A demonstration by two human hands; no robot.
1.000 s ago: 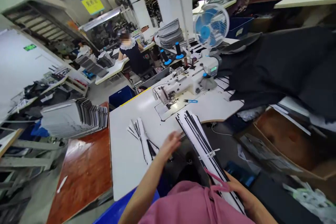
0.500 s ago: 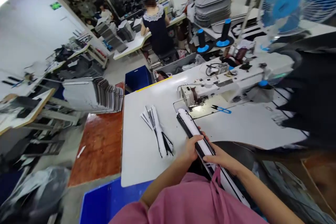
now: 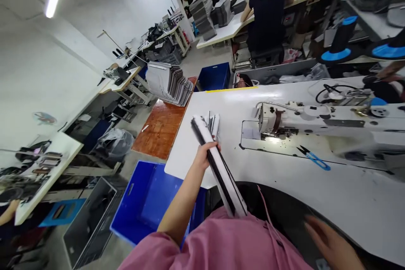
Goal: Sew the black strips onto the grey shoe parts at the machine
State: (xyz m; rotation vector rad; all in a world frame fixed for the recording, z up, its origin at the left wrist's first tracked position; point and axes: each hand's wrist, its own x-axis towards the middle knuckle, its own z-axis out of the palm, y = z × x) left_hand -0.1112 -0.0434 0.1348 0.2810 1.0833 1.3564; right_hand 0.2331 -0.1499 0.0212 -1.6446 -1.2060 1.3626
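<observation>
My left hand is wrapped round a long bundle of black and white strips, whose lower end rests against my pink top. Behind its upper end lies a second, smaller bundle of strips on the white table, partly hidden. Away from the bundle, low on the right, my right hand hangs near the table's curved front edge, slightly blurred. Its fingers look stretched out, and nothing shows in them. A sewing machine stands on the table, with blue-handled thread snips in front of it.
A blue crate stands at the table's left front, a grey crate beyond it. A stack of grey panels sits on a reddish-brown board. Thread cones stand at the back right. A seated person works farther off.
My right hand has let go of the strip bundle and moved away to the right. The left hand keeps hold of it, now nearer the smaller bundle. The view has swung left.
</observation>
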